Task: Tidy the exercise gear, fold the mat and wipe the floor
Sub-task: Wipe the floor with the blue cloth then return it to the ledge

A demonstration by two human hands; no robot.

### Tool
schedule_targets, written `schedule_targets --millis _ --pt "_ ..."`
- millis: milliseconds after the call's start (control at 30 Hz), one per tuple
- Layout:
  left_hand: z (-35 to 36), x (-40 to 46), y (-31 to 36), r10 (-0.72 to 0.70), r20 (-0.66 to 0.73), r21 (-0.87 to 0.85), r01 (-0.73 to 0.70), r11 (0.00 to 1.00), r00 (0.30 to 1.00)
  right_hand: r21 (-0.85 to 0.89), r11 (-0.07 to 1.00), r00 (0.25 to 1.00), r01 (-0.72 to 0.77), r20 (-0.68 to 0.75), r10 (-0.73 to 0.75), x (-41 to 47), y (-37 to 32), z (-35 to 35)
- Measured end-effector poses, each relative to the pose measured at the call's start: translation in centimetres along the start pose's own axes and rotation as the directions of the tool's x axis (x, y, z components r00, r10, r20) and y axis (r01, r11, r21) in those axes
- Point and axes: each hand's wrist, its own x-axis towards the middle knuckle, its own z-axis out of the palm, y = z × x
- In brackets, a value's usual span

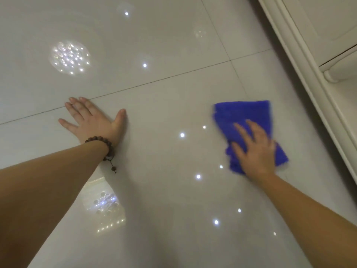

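The right hand (255, 149) presses a blue cloth (245, 120) flat onto the glossy tiled floor (173, 93) with fingers spread and fairly straight, near a white cabinet (318, 55), while the left hand (94, 120), beaded bracelet (104, 144) at its wrist, rests open, palm down, well apart.

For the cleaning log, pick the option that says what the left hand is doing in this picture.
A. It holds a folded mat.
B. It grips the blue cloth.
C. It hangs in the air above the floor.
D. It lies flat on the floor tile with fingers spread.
D: the left hand lies palm down with fingers spread on the floor, while the right hand presses the blue cloth.
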Motion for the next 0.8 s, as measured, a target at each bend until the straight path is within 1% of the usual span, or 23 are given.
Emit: schedule_targets --millis 33,67,100,167,200,233,267,300,333,367,400,433,467,500,533,567,600,633,667,700,733,767,800 --pt "-0.1 0.0 0.0 0.004 0.008 -0.006 -0.004 1.000 1.000 0.005 0.981 0.981 -0.192 0.002 0.192 -0.9 3.6 -0.8" --pt "-0.2 0.1 0.0 0.009 0.013 -0.007 -0.009 1.000 1.000 0.026 0.933 0.933 -0.359 0.022 0.358 -1.7 6.0 -1.7" --pt "-0.3 0.1 -0.2 0.018 0.024 -0.003 -0.018 1.000 1.000 0.046 0.863 0.864 -0.502 0.054 0.500 -2.1 7.0 -2.4" --pt "-0.5 -1.1 -0.7 0.092 0.070 0.029 -0.094 0.995 0.993 0.081 0.700 0.705 -0.709 0.103 0.702 -1.8 5.5 -2.7" --pt "-0.1 -2.3 -0.9 0.151 0.078 0.043 -0.155 0.987 0.985 0.088 0.671 0.677 -0.736 0.095 0.730 -1.5 3.0 -2.5" --pt "0.4 -4.2 -1.1 0.203 0.086 0.049 -0.207 0.977 0.976 0.090 0.705 0.711 -0.703 0.085 0.698 -1.4 0.0 -1.9" --pt "0.9 -6.6 -1.3 0.239 0.096 0.046 -0.244 0.969 0.966 0.092 0.792 0.797 -0.603 0.049 0.602 -1.8 -3.2 -1.1" --pt "1.4 -9.1 -1.5 0.263 0.113 0.040 -0.269 0.962 0.958 0.082 0.895 0.898 -0.439 0.019 0.439 -2.8 -6.6 -0.2" --pt "2.0 -11.6 -1.8 0.278 0.124 0.038 -0.284 0.958 0.953 0.057 0.971 0.972 -0.234 0.010 0.234 -4.2 -9.4 0.4" --pt "2.5 -13.6 -2.1 0.287 0.121 0.041 -0.293 0.955 0.950 0.037 0.999 0.999 -0.021 0.031 0.020 -5.4 -10.9 0.6" --pt "2.9 -14.9 -2.3 0.295 0.120 0.050 -0.303 0.952 0.948 0.018 0.986 0.985 0.166 0.053 -0.166 -5.8 -10.7 0.5" --pt "3.2 -15.6 -2.5 0.300 0.121 0.067 -0.310 0.948 0.946 0.019 0.958 0.956 0.286 0.068 -0.287 -5.5 -9.1 0.1" --pt "3.3 -15.8 -2.6 0.302 0.115 0.081 -0.312 0.947 0.946 0.000 0.957 0.955 0.291 0.061 -0.290 -5.3 -6.6 -0.1" --pt "3.5 -15.7 -2.7 0.303 0.102 0.091 -0.312 0.946 0.948 -0.015 0.987 0.985 0.163 0.052 -0.162 -5.5 -3.3 -0.3" --pt "3.5 -15.6 -2.6 0.303 0.091 0.098 -0.311 0.945 0.949 -0.013 0.997 0.997 -0.071 0.021 0.071 -6.0 0.2 -0.7" --pt "3.5 -15.6 -2.6 0.303 0.088 0.104 -0.311 0.945 0.949 0.015 0.934 0.935 -0.356 0.020 0.355 -6.8 3.8 -1.3" --pt "3.5 -15.6 -2.5 0.304 0.085 0.110 -0.312 0.944 0.949 0.063 0.795 0.798 -0.603 0.030 0.602 -7.6 6.6 -2.0" --pt "3.6 -15.7 -2.5 0.306 0.078 0.108 -0.314 0.943 0.949 0.116 0.624 0.632 -0.772 0.042 0.774 -8.1 8.1 -2.6" --pt "3.7 -15.8 -2.5 0.312 0.073 0.103 -0.318 0.943 0.947 0.149 0.477 0.489 -0.866 0.059 0.870 -8.1 8.1 -3.0" --pt "3.7 -15.8 -2.5 0.315 0.075 0.098 -0.321 0.942 0.946 0.152 0.391 0.405 -0.908 0.074 0.911 -7.7 6.6 -2.9" --pt "3.6 -15.8 -2.5 0.315 0.076 0.093 -0.321 0.943 0.946 0.151 0.406 0.419 -0.901 0.066 0.905 -7.2 4.1 -2.4" --pt "3.7 -15.7 -2.6 0.313 0.071 0.088 -0.319 0.944 0.947 0.155 0.515 0.526 -0.843 0.043 0.849 -7.0 1.0 -1.6" --pt "3.6 -15.7 -2.6 0.312 0.066 0.084 -0.317 0.945 0.948 0.147 0.676 0.683 -0.722 -0.001 0.730 -7.2 -2.4 -0.6"
